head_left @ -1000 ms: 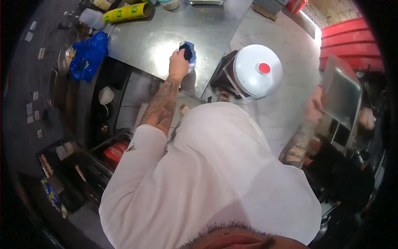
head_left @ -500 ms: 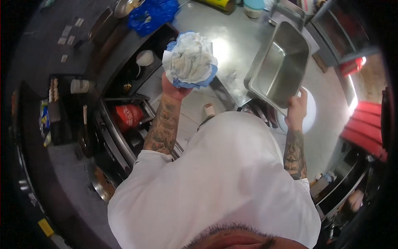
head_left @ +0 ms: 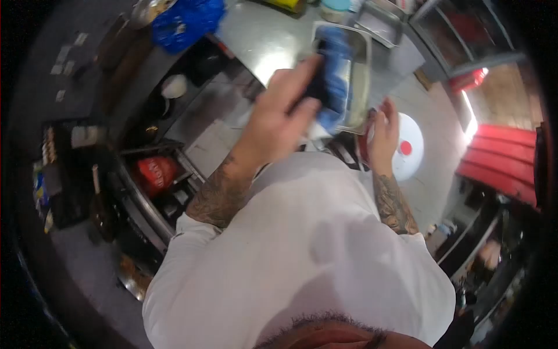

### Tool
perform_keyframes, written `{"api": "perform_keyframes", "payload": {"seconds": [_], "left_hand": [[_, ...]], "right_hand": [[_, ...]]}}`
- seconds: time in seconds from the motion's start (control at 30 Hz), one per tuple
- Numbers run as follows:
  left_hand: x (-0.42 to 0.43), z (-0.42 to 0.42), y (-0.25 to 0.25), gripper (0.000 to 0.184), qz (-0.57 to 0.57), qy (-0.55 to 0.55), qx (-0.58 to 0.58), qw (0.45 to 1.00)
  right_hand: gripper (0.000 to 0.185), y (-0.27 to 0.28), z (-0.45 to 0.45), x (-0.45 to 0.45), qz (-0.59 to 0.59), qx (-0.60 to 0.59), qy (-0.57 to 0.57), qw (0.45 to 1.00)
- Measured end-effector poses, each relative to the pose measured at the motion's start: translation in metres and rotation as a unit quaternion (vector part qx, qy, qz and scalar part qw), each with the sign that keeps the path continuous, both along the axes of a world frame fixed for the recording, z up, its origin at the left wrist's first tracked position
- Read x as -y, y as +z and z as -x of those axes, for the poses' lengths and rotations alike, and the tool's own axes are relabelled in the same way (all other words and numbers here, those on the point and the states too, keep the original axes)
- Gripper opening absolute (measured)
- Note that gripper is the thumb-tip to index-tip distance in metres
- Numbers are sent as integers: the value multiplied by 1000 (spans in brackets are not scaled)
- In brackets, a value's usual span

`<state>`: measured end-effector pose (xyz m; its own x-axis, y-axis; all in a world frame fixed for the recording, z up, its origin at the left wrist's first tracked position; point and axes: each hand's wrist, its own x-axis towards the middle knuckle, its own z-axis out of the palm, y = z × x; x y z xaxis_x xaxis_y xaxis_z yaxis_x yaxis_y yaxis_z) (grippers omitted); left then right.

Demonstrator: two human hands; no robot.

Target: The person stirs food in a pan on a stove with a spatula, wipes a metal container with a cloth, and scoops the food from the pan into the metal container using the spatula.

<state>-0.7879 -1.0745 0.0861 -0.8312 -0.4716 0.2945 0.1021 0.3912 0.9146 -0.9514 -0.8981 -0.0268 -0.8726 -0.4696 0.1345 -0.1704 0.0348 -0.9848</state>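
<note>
My left hand (head_left: pixel 282 113) is closed on a bundle (head_left: pixel 336 75) of blue and white cloth or paper with a dark part, blurred by motion. The bundle is tilted over the steel pan (head_left: pixel 361 87) and hides much of its inside. The pan rests on the steel table (head_left: pixel 256 35). Beside the pan's near right corner is my right hand (head_left: pixel 385 135), its fingers apart and nothing in them.
Right of my right hand stands a container with a white lid (head_left: pixel 414 139). A shallow steel tray (head_left: pixel 378 26) lies behind the pan. A blue bag (head_left: pixel 189 23) is at the upper left; red panels (head_left: pixel 503 154) are at the right.
The pan, earlier held up in my right hand, is now on the table and that hand has let go. My left hand has brought the bundle rightward, turned over, above the pan.
</note>
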Motion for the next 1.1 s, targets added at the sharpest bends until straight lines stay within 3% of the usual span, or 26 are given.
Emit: {"api": "perform_keyframes", "payload": {"seconds": [0.03,0.1,0.17,0.23,0.3,0.37,0.4,0.47,0.5,0.6,0.63,0.67,0.7,0.73,0.8,0.83,0.87,0.9,0.93,0.97,1.03,1.07,1.1], "left_hand": [[-7,18,7,55,170,-52,2,984],[-31,35,11,53,218,-85,22,972],[-22,26,11,46,244,-13,1,970],[-10,0,-11,35,45,58,49,996],[16,-20,-71,27,-115,89,132,981],[20,-40,-120,28,-310,78,299,899],[13,-38,-131,28,-310,72,304,898],[4,-23,-143,33,-550,48,344,759],[1,-16,-146,37,-530,43,315,786],[4,13,-161,36,-423,75,261,864],[12,19,-165,36,-423,87,257,864],[20,22,-170,29,-355,111,270,888],[27,23,-173,23,-285,133,285,906],[36,28,-173,23,-283,139,284,906],[51,29,-167,12,-23,178,242,953],[51,26,-156,12,-21,183,244,952],[48,26,-145,12,17,152,184,971],[45,25,-134,11,54,119,125,984],[43,24,-128,12,55,130,152,978],[39,22,-121,12,59,130,159,977],[22,24,-109,20,-52,132,236,961],[5,24,-111,31,8,145,196,970],[-6,21,-113,31,8,145,200,969]], "right_hand": [[59,16,-11,6,219,255,41,941],[50,75,-16,0,372,527,118,755],[53,68,-15,-8,417,486,159,752],[62,66,-9,-20,497,506,153,688],[60,69,2,-26,453,507,104,726],[59,58,3,-37,487,508,76,706],[59,49,2,-43,489,508,68,706],[57,32,3,-41,494,532,86,682],[57,29,2,-37,495,540,90,675],[54,26,7,-43,419,531,-1,737],[53,26,11,-49,417,499,-30,759],[52,17,21,-55,460,441,43,770],[52,25,23,-59,407,465,-57,784],[51,29,31,-62,394,434,-53,809],[50,21,52,-65,380,408,-48,829],[47,10,62,-64,229,259,-12,938],[44,-2,67,-64,67,94,26,993],[46,12,59,-40,-61,-112,113,985],[51,27,52,-16,-138,-327,154,922],[51,20,39,6,-245,-447,146,848],[52,-37,22,41,-359,-426,226,799],[56,-70,14,51,-523,-378,278,712],[58,-105,-5,55,-518,-373,236,733]]}}
